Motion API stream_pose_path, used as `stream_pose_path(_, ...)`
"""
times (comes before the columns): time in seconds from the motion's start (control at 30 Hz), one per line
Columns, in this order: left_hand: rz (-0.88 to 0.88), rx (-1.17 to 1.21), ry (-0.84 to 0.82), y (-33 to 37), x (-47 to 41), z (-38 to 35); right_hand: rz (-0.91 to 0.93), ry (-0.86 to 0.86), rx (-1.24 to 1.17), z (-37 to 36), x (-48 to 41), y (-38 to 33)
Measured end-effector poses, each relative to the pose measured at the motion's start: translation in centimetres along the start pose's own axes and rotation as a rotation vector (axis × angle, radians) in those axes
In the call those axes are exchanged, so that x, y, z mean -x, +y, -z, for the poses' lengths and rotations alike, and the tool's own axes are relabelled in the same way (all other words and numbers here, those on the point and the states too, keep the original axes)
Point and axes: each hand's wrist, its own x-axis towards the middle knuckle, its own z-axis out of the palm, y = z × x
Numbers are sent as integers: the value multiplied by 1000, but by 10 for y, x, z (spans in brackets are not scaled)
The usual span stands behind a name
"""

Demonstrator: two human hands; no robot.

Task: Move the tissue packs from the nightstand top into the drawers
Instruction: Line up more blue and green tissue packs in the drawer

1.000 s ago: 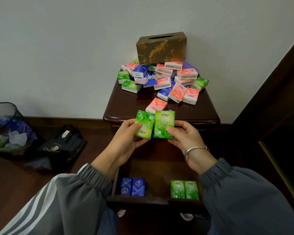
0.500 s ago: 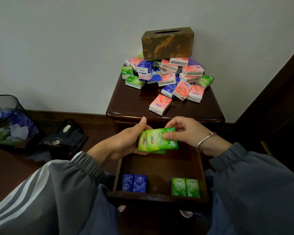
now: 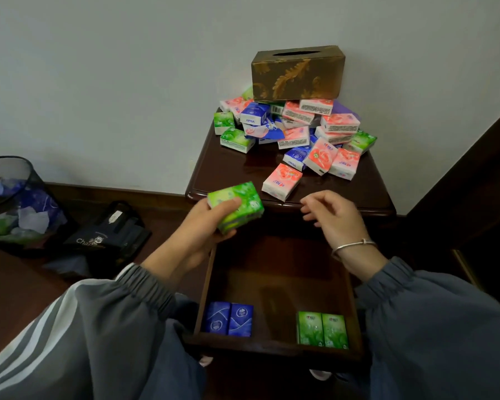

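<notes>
Progress: early. The open drawer [image 3: 274, 269] holds only four packs: a blue pair [image 3: 228, 319] at its front left corner and a green pair [image 3: 322, 330] at front right, each pair flat and side by side. The rest of the drawer floor is bare. The pile [image 3: 295, 131] on the nightstand top [image 3: 231, 168] is large, a mix of pink, blue and green heaped against the brown tissue box [image 3: 298, 73]. One pink pack [image 3: 282, 181] lies apart, near the front edge.

Hands: left hand [image 3: 211, 223] grips a green stack [image 3: 237, 206], thumb on top, fingers beneath, above the drawer's back left corner. Probably two packs, one on the other; blurred, so the count is uncertain. Right hand [image 3: 332, 217] holds nothing, fingers loosely curled, over the drawer's back right.

Clearance: the drawer is pulled well out, its mouth unobstructed between the sleeves. The top's front edge sits just behind both hands; a straight descent should clear it. The wire bin [image 3: 15, 203] and black bag [image 3: 107, 235] are on the floor to the left, well apart
</notes>
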Motion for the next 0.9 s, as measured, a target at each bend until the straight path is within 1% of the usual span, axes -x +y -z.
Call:
stream_pose_path(0.07,-49,21,44,6,-12,13,101,68,152,13,-12,3)
stream_pose_path(0.13,-97,30,66,14,-26,19,161,138,275,25,-26,6)
stream_pose_path(0.27,-181,50,136,31,-62,17,150,275,408,44,-62,16)
stream_pose_path(0.33,-204,99,243,37,-82,14,120,302,437,50,-81,17)
stream_pose_path(0.4,-248,145,398,40,-100,14,144,267,461,51,-99,13)
stream_pose_path(0.47,-301,142,536,38,-111,16,217,207,496,45,-116,4)
stream_pose_path(0.53,-328,89,606,30,-115,19,308,153,554,34,-132,-6)
stream_pose_path(0.6,-359,-8,625,20,-115,24,367,93,640,20,-147,-15)
stream_pose_path(0.67,-383,-103,619,15,-116,28,386,-6,765,6,-161,-19)
stream_pose_path(0.7,-377,-84,599,14,-116,32,373,-69,844,0,-167,-19)
stream_pose_path(0.77,-337,74,516,18,-118,37,295,-167,1033,-11,-173,-20)
stream_pose_path(0.83,-310,165,468,21,-120,43,230,-173,1219,-18,-177,-20)
stream_pose_path(0.9,-302,172,473,19,-122,45,203,-174,1303,-23,-178,-17)
